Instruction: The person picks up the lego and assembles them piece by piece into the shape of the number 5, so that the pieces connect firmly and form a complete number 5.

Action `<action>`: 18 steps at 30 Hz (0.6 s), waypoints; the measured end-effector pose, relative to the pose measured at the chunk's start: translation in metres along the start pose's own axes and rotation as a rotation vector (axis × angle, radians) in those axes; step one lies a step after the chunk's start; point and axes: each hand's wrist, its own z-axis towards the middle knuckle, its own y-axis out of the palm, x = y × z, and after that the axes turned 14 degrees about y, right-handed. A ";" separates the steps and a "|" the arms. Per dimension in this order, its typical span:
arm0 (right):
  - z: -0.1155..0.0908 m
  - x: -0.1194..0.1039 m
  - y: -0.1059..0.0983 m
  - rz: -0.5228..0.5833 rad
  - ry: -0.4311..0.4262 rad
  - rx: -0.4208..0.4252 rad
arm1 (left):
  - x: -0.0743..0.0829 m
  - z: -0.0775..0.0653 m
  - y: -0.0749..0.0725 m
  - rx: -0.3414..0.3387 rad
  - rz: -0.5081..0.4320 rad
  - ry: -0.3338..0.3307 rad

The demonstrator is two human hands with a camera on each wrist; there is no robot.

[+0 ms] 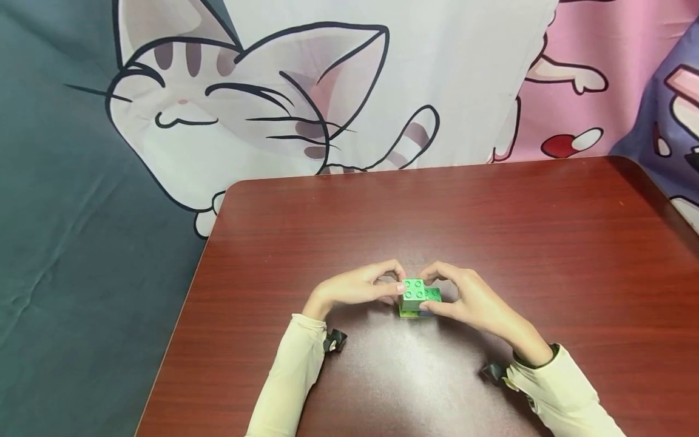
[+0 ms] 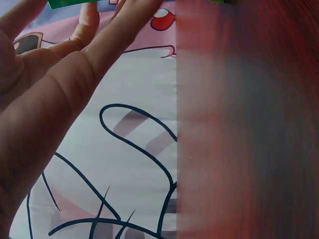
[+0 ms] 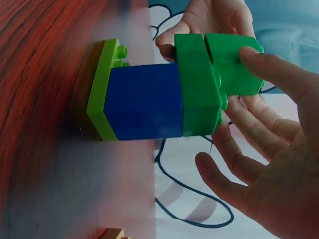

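A stack of toy building blocks stands on the table. In the right wrist view it has a thin light green base [image 3: 102, 94], a blue block [image 3: 143, 102], a longer green block [image 3: 199, 84] and a square green block [image 3: 232, 64] on top. My right hand [image 1: 469, 300] pinches the square block [image 1: 413, 295], thumb on its near side and a finger round behind. From the left, my left hand [image 1: 363, 284] holds the same block by its left side, thumb against it. The left wrist view shows just a sliver of green block [image 2: 65, 3] by the fingers.
The brown wooden table [image 1: 338, 230] ends at a curtain [image 1: 464, 79] printed with cartoon cats. Dark wrist devices [image 1: 335, 341] sit at the cuffs. A small tan piece [image 3: 113, 233] shows at the bottom edge of the right wrist view.
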 end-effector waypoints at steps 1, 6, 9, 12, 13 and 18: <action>0.000 0.000 0.000 0.000 0.015 0.000 | 0.000 0.000 0.000 -0.002 -0.011 0.008; 0.001 0.002 -0.001 0.005 0.054 -0.002 | 0.000 0.000 -0.001 -0.008 -0.028 0.018; 0.001 0.003 -0.001 0.017 0.055 -0.001 | 0.001 0.000 -0.002 -0.020 0.001 0.013; 0.001 0.006 0.000 0.034 0.045 -0.012 | 0.000 -0.001 -0.003 -0.037 0.045 0.005; 0.001 0.006 0.000 0.040 0.039 -0.015 | 0.000 -0.001 -0.003 -0.042 0.059 0.004; 0.001 0.009 0.002 0.044 0.019 -0.010 | -0.002 -0.002 -0.005 -0.058 0.079 0.023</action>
